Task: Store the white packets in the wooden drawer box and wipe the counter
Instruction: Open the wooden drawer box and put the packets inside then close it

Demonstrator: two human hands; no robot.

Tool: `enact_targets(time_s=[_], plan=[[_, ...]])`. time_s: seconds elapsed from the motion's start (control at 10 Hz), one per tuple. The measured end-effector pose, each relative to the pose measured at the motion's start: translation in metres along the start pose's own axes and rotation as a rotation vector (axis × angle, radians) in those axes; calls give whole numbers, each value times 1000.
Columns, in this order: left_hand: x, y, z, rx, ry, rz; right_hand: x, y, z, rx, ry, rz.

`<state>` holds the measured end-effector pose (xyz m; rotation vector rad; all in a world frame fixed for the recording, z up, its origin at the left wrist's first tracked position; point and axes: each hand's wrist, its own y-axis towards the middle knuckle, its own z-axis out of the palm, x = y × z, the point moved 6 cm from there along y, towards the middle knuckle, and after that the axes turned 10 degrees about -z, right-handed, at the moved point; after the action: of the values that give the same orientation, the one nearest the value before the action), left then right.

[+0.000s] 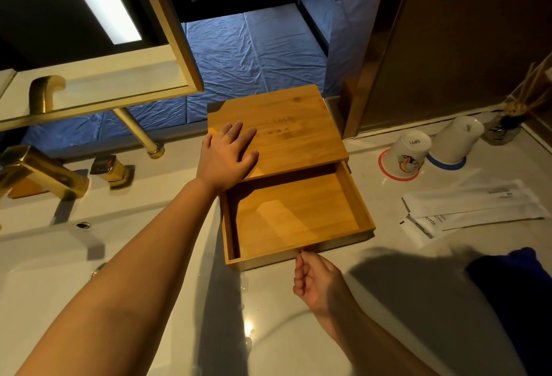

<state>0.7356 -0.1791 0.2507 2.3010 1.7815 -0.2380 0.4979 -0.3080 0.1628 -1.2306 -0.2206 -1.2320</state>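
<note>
Nearest the camera, the right hand [316, 281] was curled at the front edge of the drawer [298, 217], fingertips pinched together at the middle of its front wall; whether they gripped a pull could not be told. To its right a dark blue cloth [513, 286] lay on the pale bench [268, 316]. The drawer stood pulled out of the wooden drawer box [283, 130], its bare wooden floor showing. The left hand [228, 156] lay flat with fingers spread on the box's top, near its left front corner. The white packets [475, 208] rested on the bench well right of the drawer, overlapping one another. Beyond them stood two upturned cups [433, 148] and a reed diffuser [507, 127]. At far left were a gold faucet [38, 172] and the sink [44, 256].
</note>
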Motion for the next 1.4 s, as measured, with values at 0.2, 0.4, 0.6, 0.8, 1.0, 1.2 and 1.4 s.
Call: enact_targets(time_s=[0.2,0.4,0.6,0.8,1.0,1.2,1.4], plan=[[1,0,0,0,11,0,1,-1,0,1,-2,-58],[1,1,0,1,19,-3,-15,-11,-10,-116,4,1],[3,2,2,-14,25,-2,-13,-19,-8,-94,34,50],[3,2,2,-11,33,0,-7,-21,-7,-111,32,15],[3,1,1,-2,29,5,12,-19,-9,59,-231,153],[4,2,2,0,56,1,88,-21,-56,234,-1049,-165],[3,2,6,22,83,-23,176,-7,-113,-337,-1615,-658]])
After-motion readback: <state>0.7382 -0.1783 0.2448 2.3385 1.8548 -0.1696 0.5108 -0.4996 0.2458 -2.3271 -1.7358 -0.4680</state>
